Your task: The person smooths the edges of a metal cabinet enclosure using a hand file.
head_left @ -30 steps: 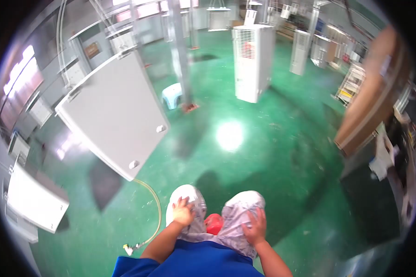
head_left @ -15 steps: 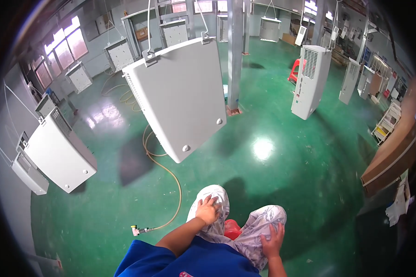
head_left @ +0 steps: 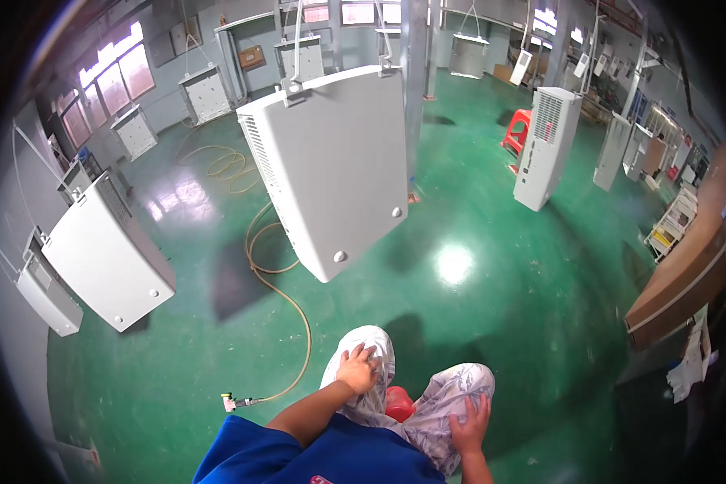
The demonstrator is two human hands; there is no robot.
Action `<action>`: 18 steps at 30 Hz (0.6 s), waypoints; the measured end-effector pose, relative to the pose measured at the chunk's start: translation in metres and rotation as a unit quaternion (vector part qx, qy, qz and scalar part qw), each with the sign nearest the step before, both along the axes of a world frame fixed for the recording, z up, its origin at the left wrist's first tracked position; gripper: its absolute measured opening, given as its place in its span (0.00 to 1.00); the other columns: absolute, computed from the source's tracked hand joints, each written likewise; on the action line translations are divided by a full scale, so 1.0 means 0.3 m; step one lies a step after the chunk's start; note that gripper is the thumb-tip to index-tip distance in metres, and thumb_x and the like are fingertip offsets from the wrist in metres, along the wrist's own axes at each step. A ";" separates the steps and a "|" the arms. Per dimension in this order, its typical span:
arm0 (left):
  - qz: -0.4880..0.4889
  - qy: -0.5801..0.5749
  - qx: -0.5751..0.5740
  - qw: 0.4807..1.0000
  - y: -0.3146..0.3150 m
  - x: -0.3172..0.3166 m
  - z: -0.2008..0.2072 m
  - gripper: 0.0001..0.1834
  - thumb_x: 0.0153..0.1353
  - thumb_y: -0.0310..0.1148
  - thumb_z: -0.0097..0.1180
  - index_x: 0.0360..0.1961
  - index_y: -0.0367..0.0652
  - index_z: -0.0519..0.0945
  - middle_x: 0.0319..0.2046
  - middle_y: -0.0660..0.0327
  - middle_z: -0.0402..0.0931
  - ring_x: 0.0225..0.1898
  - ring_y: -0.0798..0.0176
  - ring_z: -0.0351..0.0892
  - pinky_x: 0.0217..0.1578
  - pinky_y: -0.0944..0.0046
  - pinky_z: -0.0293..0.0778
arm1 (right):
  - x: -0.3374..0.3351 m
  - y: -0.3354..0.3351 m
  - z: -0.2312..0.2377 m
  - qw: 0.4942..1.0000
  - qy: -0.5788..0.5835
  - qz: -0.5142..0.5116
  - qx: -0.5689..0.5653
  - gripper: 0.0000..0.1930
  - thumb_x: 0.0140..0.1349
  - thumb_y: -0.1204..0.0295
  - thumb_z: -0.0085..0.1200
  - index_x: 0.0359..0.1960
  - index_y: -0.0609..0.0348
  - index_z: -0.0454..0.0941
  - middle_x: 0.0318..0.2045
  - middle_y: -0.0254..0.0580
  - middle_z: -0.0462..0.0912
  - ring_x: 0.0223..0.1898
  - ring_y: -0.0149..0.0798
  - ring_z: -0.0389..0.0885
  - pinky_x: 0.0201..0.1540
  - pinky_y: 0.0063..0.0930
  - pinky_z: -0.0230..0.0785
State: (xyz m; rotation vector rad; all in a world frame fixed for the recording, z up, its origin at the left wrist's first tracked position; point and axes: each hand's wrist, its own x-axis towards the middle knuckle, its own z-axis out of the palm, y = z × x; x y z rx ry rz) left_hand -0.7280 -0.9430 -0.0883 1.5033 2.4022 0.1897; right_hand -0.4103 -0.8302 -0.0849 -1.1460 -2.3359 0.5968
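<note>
My left hand lies on my left knee, fingers spread over the pale patterned trousers. On the other knee rests my right hand, its fingers apart and holding nothing. Between my legs shows a bit of a red seat. Ahead of me a large white metal casing hangs from hooks, with a vented side and two round feet at its lower edge. A yellowish air hose runs over the floor to a small nozzle fitting, left of my knees.
More white casings hang at left and right. A grey steel post rises behind the nearest casing. A red plastic stool stands on the green floor. Brown cardboard lines the right side.
The near casing has shifted right against the post and shows more of its vented side. Its hanging hooks moved right with it. My hands stay on my knees.
</note>
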 end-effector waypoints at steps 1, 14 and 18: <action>-0.003 0.002 -0.001 1.000 0.002 0.003 -0.002 0.23 0.55 0.46 0.53 0.54 0.59 0.76 0.65 0.62 0.58 0.69 0.51 0.48 0.61 0.35 0.51 | 0.003 -0.001 -0.007 1.000 0.005 0.002 0.000 0.29 0.47 0.62 0.62 0.53 0.57 0.74 0.64 0.58 0.59 0.65 0.65 0.53 0.66 0.54 0.49; -0.003 0.006 0.019 1.000 -0.021 0.010 0.029 0.23 0.54 0.45 0.54 0.52 0.58 0.77 0.65 0.62 0.58 0.69 0.51 0.49 0.61 0.34 0.52 | 0.006 -0.012 -0.027 0.999 -0.003 -0.016 0.043 0.28 0.48 0.61 0.60 0.52 0.57 0.75 0.62 0.59 0.61 0.65 0.65 0.55 0.65 0.54 0.50; 0.011 0.016 0.047 0.999 -0.054 -0.007 0.060 0.23 0.54 0.44 0.54 0.53 0.59 0.77 0.64 0.63 0.59 0.69 0.52 0.48 0.62 0.35 0.51 | -0.016 -0.023 -0.029 0.998 0.002 -0.023 0.051 0.27 0.48 0.60 0.59 0.51 0.56 0.76 0.62 0.59 0.62 0.64 0.64 0.57 0.65 0.53 0.52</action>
